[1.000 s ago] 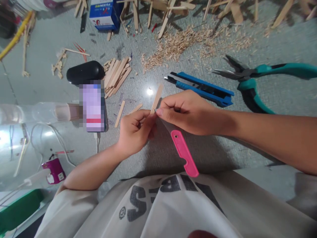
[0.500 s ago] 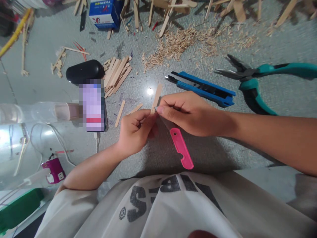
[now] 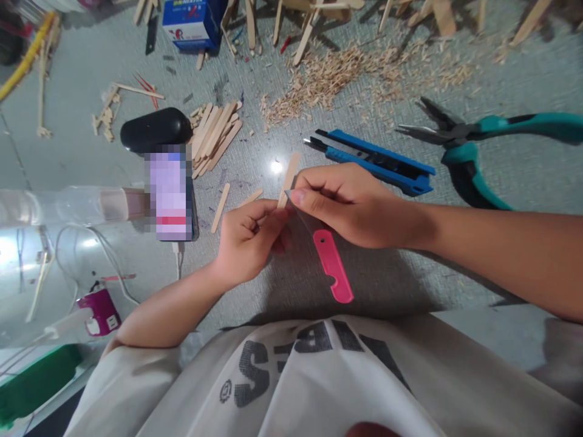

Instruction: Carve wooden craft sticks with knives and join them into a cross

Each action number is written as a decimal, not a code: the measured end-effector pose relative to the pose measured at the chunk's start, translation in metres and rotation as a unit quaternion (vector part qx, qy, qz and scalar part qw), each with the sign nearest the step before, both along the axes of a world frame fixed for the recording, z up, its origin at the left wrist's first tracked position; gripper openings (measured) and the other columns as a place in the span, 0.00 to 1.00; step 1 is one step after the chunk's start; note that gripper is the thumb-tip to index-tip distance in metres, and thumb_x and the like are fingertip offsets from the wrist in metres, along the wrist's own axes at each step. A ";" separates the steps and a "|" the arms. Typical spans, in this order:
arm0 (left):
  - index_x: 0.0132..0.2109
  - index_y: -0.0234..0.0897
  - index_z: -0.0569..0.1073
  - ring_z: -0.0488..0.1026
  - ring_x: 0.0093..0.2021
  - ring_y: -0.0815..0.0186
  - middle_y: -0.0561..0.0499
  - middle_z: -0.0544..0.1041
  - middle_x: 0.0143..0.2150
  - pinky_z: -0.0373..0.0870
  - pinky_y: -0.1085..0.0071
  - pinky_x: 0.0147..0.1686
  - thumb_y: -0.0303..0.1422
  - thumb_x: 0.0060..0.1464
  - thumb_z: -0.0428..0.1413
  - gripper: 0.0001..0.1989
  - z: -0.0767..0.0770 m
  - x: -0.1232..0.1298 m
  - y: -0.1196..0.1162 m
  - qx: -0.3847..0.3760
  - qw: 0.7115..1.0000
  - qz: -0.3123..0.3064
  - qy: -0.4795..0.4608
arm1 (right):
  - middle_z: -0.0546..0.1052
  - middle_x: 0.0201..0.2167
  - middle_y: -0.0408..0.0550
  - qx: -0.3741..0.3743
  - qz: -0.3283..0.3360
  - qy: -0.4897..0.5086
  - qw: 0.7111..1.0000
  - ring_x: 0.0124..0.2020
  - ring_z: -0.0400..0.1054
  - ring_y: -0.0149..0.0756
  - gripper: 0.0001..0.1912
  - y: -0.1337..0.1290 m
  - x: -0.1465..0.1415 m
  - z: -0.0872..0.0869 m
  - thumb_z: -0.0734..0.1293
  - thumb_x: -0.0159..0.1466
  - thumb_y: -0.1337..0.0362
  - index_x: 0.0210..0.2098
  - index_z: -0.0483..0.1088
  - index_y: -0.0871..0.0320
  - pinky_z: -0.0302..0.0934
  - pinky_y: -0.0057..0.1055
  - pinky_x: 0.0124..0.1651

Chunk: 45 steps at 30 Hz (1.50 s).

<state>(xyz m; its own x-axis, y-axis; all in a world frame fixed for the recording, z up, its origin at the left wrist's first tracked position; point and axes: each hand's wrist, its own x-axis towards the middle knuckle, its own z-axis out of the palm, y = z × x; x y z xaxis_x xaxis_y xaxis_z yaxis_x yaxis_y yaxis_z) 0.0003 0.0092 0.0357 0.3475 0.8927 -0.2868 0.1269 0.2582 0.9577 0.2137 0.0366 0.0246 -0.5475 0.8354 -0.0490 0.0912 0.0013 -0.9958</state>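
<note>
Between the thumb and fingers of my left hand (image 3: 250, 240) is a wooden craft stick (image 3: 290, 176), its free end slanting up and away from me. My right hand (image 3: 353, 206) is closed on a small knife (image 3: 334, 267) by its blade, so the pink handle sticks out below toward my body. The blade's grey tip shows beside my right thumb, close against the stick's side; most of the blade is hidden by my fingers. Left of my hands lie two loose sticks, one of them a short craft stick (image 3: 220, 208).
A blue utility knife (image 3: 373, 161) and teal-handled pliers (image 3: 460, 133) lie at right. Wood shavings (image 3: 328, 76) spread behind. A stick pile (image 3: 216, 136), black case (image 3: 156, 130) and phone (image 3: 169, 194) with a cable stand left. A blue box (image 3: 191, 24) is at the back.
My right hand and the knife have shifted slightly up and away from me, the blade tip moving up along the stick. My left hand keeps its hold almost unmoved.
</note>
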 end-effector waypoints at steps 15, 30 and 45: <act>0.31 0.36 0.76 0.72 0.18 0.74 0.53 0.78 0.21 0.67 0.78 0.19 0.57 0.70 0.64 0.30 0.000 0.000 0.001 0.022 1.000 -0.006 0.016 | 0.59 0.22 0.35 0.001 0.010 0.025 1.000 0.25 0.51 0.26 0.26 -0.002 0.002 -0.001 0.67 0.80 0.51 0.28 0.61 0.54 0.48 0.32 0.29; 0.28 0.36 0.75 0.69 0.17 0.75 0.54 0.76 0.20 0.62 0.79 0.17 0.58 0.67 0.66 0.31 0.003 0.001 0.003 0.027 1.000 0.001 0.014 | 0.57 0.21 0.36 -0.058 0.052 0.029 0.997 0.24 0.49 0.26 0.24 0.000 0.002 0.003 0.68 0.77 0.58 0.26 0.60 0.54 0.46 0.31 0.27; 0.34 0.37 0.80 0.70 0.16 0.73 0.54 0.78 0.21 0.62 0.76 0.15 0.61 0.61 0.70 0.30 -0.002 0.000 0.001 -0.020 1.000 0.012 -0.007 | 0.55 0.22 0.36 -0.075 -0.024 0.039 0.996 0.24 0.47 0.25 0.22 0.003 -0.001 0.000 0.66 0.77 0.65 0.26 0.60 0.56 0.42 0.29 0.26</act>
